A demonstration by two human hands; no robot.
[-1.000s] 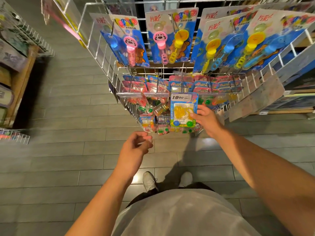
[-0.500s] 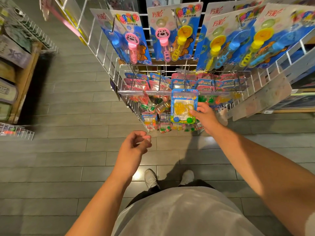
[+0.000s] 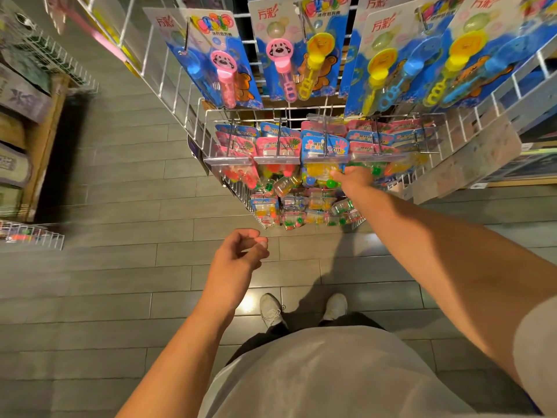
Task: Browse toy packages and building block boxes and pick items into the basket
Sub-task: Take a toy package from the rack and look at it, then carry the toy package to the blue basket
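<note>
**Q:** What does the right hand (image 3: 355,178) do at the wire rack (image 3: 193,116)?

**A:** It reaches forward into the row of small hanging toy packs and touches the blue-topped pack (image 3: 324,159), which holds a yellow toy with green and blue balls. The pack hangs on a hook behind a clear price strip (image 3: 325,159), third from the left in its row. The fingertips lie at the pack's lower right corner; whether they pinch it or only press against it cannot be told, since the fingers are hidden behind the back of the hand.

**Q:** And the left hand (image 3: 238,257)?

**A:** It hovers lower, over the grey floor tiles (image 3: 120,206), well apart from the rack. Its fingers are loosely curled, thumb near the forefinger, and it holds nothing.

**Q:** What else hangs on the rack?

**A:** Above the small packs, large blue bubble-wand cards (image 3: 289,52) with pink, yellow and blue wands. Beside the touched pack, pink-topped packs (image 3: 277,147) on neighbouring hooks. Below, a wire tray (image 3: 256,212) of more small packs.

**Q:** And the person?

**A:** Grey shirt, dark trousers, white shoes (image 3: 272,309) on the tiles. A wooden shelf (image 3: 42,140) stands at far left
</note>
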